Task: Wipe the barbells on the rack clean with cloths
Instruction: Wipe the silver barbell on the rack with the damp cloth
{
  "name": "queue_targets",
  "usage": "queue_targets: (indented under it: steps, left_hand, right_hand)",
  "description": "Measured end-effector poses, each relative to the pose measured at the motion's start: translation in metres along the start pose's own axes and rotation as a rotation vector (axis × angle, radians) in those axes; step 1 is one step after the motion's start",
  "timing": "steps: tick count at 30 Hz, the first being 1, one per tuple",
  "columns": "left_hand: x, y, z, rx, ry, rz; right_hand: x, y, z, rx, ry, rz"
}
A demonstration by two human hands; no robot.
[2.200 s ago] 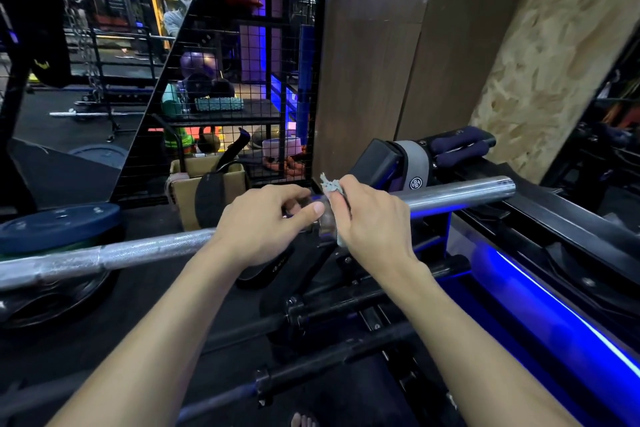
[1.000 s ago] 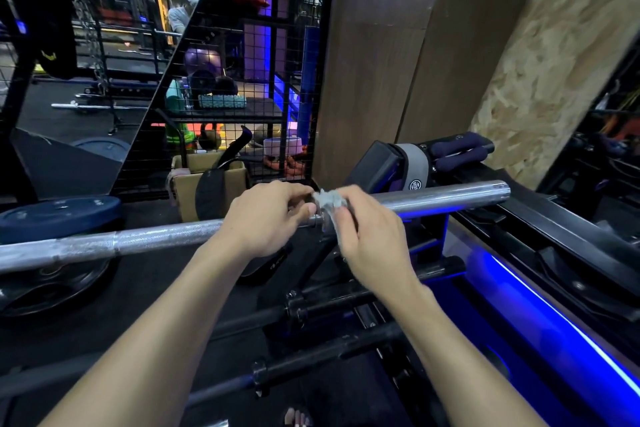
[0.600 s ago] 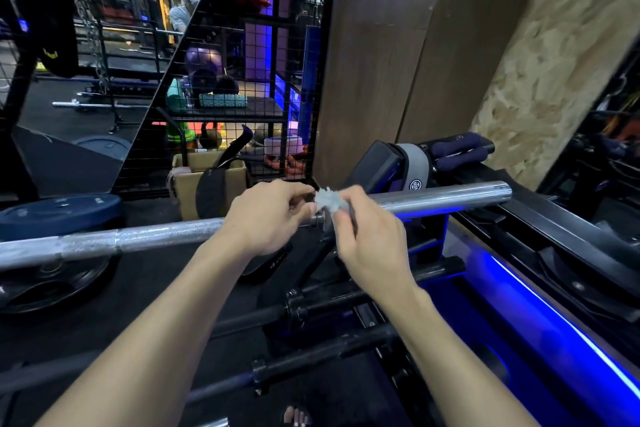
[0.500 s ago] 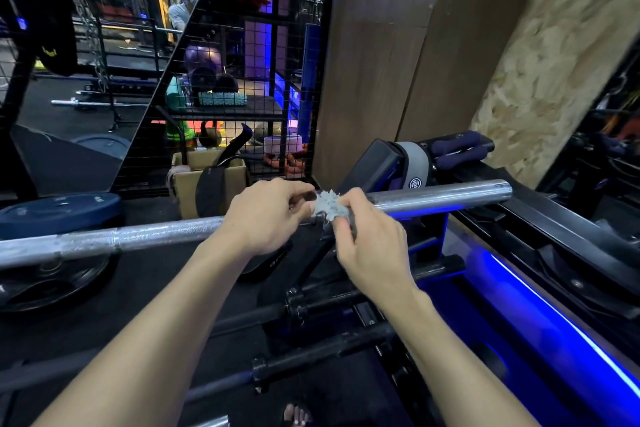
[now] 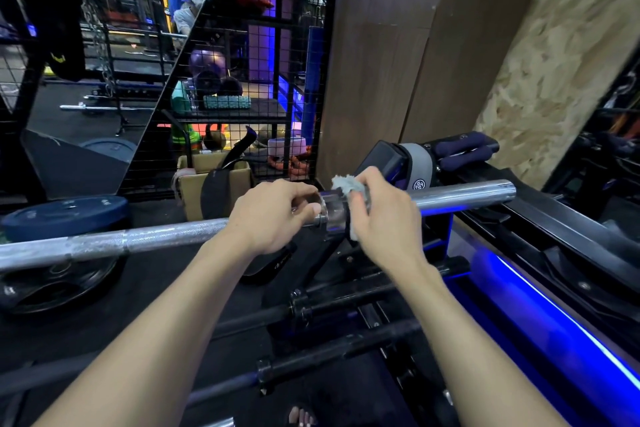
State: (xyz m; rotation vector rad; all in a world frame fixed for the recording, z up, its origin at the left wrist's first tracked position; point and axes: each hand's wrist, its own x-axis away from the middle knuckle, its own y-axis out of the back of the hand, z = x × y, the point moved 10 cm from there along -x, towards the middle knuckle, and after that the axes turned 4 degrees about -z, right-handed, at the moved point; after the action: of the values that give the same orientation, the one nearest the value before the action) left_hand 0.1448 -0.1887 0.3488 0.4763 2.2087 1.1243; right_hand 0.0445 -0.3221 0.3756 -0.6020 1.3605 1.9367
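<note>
A silver barbell lies across the view on the rack, its smooth sleeve pointing right. My left hand grips the bar just left of the collar. My right hand holds a small grey cloth wrapped over the inner end of the sleeve, right of the collar. Part of the cloth sticks up above my fingers and a bit shows below the bar. Two dark barbells lie on lower rack levels beneath my arms.
Blue and black weight plates lie on the floor at left. A cardboard box and a wire-mesh cage stand behind the bar. A black machine with a blue light strip fills the right side. People stand far back left.
My right hand has shifted slightly right with the cloth, from on the collar to just right of it, uncovering the collar. My left hand keeps its grip on the bar.
</note>
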Motion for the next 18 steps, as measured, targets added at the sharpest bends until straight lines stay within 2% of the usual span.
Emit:
queue_targets:
  steps: [3, 6, 11, 16, 18]
  left_hand:
    - [0.001, -0.002, 0.001, -0.001, 0.003, 0.003]
    - [0.0, -0.002, 0.0, -0.008, -0.01, -0.009]
    - [0.0, 0.0, 0.0, -0.011, -0.013, -0.011]
    - [0.0, 0.002, -0.001, -0.009, -0.008, -0.019]
    - [0.001, 0.002, 0.0, -0.013, -0.005, -0.018]
  right_hand:
    - [-0.006, 0.02, -0.022, -0.167, -0.138, -0.089]
    - [-0.001, 0.028, -0.012, -0.242, -0.109, -0.117]
    - [0.023, -0.008, 0.032, -0.112, 0.076, 0.049]
    - [0.007, -0.006, 0.024, -0.026, 0.053, -0.031]
    - [0.015, -0.008, 0.035, -0.008, 0.102, -0.021]
